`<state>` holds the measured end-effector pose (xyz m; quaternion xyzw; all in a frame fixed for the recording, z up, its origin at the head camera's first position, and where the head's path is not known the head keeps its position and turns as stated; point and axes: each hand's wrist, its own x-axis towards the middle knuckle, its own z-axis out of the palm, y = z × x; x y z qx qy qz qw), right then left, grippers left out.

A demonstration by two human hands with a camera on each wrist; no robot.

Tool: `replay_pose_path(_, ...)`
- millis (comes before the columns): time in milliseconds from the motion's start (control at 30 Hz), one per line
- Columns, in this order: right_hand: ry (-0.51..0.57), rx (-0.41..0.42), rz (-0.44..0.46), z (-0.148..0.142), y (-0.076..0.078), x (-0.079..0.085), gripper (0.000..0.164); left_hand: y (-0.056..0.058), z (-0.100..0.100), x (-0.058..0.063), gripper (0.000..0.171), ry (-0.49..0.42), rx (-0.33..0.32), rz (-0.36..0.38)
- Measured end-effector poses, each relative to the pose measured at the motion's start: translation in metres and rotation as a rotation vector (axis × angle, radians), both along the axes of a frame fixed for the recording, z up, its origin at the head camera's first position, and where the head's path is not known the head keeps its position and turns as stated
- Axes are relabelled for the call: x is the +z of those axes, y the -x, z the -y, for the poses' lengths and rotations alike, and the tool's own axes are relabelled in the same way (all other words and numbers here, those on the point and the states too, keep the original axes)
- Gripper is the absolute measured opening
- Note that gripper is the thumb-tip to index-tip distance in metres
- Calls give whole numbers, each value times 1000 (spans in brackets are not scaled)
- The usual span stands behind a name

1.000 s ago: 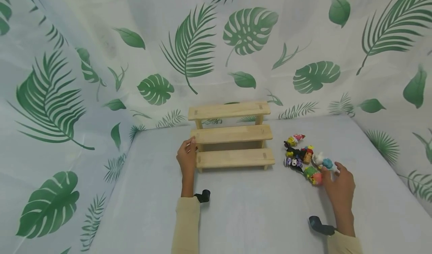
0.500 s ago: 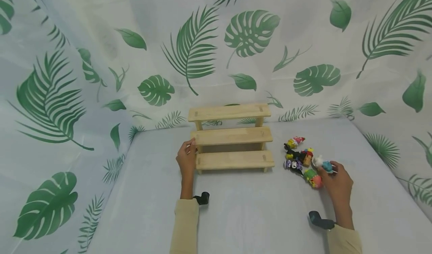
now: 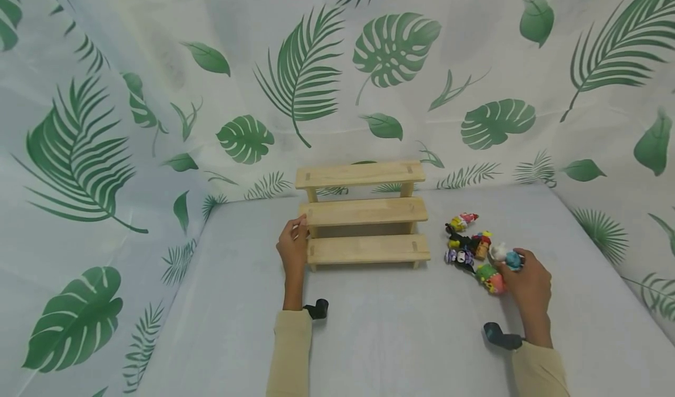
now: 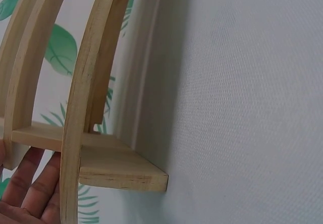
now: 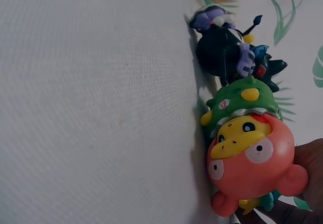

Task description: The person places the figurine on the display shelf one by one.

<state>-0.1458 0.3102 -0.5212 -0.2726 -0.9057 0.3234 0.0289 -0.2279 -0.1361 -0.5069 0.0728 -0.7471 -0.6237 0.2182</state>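
Note:
A three-step wooden display stand (image 3: 369, 249) is in the middle of the head view. At its left end, my left hand (image 3: 292, 245) grips the side by the middle step; the left wrist view shows its fingers (image 4: 36, 186) beneath a wooden board. On the right, my right hand (image 3: 531, 283) pinches a small blue and white figurine (image 3: 513, 260) lying at the edge of a group of toys. Close to the thumb lies a green and pink figurine (image 3: 491, 280), which hides most of the pinch in the right wrist view.
Several more figurines lie left of the right hand: a black and purple one (image 3: 460, 257), a red and brown one (image 3: 481, 246), and a yellow and pink one (image 3: 462, 221). A leaf-print sheet (image 3: 327, 116) rises behind the stand, above the white surface (image 3: 390, 327).
My right hand has moved slightly in, its fingers closing from spread to pinching the blue and white figurine. The left hand stays at the stand.

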Motion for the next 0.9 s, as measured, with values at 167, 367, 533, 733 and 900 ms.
replay_pose_path(167,-12,17,7,-3,2,-2,63,0,0,0,21,10,6,2)
replay_pose_path(367,-17,17,44,-5,6,-1,66,-1,-1,2,21,18,7,-2)
replay_pose_path(533,-11,22,47,-11,8,-6,68,-1,-2,0,21,22,9,-2)
replay_pose_path(733,19,38,19,-17,8,-14,72,-1,-2,1,21,26,14,0)
replay_pose_path(900,46,27,4,-18,6,-15,76,0,-2,-1,21,27,12,-5)
